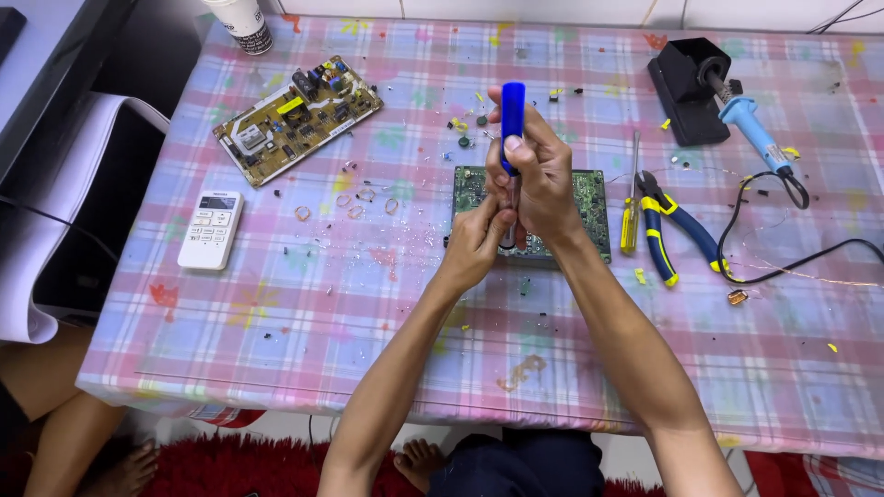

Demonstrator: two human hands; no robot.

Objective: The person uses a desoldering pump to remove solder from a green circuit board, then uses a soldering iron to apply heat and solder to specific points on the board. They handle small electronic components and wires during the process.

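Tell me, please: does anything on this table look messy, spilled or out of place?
Yes. Small loose parts and bits lie scattered over the checked tablecloth, mostly around the green circuit board under the hands. The soldering iron lies off its black stand.

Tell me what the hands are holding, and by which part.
Both grip a blue-handled tool, likely a desoldering pump: right hand around its upper barrel, left hand near its lower end, over the green circuit board.
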